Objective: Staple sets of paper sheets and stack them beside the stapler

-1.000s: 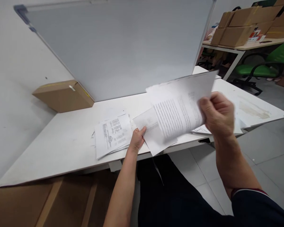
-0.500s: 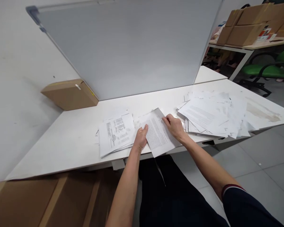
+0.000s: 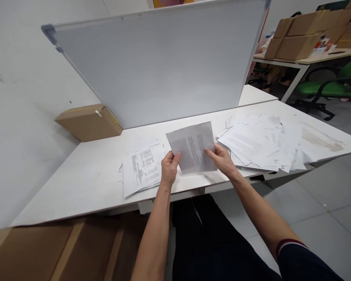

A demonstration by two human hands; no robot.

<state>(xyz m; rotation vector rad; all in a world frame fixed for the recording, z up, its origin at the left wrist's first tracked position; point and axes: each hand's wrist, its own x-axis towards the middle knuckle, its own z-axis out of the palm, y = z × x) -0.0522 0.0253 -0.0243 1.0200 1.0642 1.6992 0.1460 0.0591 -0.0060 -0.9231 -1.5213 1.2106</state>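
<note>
A printed sheet (image 3: 192, 146) is held up above the white table (image 3: 87, 179), tilted towards me. My left hand (image 3: 169, 168) pinches its lower left corner and my right hand (image 3: 221, 158) pinches its lower right edge. To the left of my left hand a small stack of printed papers (image 3: 142, 168) lies on the table. To the right of my right hand lies a wide, loose heap of printed papers (image 3: 261, 142).
A large whiteboard (image 3: 160, 62) leans upright at the table's back. A cardboard box (image 3: 89, 121) sits at the back left. Brown cardboard (image 3: 58, 249) lies below the table's front edge. Farther right are a table with several boxes (image 3: 304, 33) and a green chair (image 3: 330, 88).
My right hand laid its bundle on the right heap, then came to the sheet by my left hand. Both hands have now lifted that sheet off the table.
</note>
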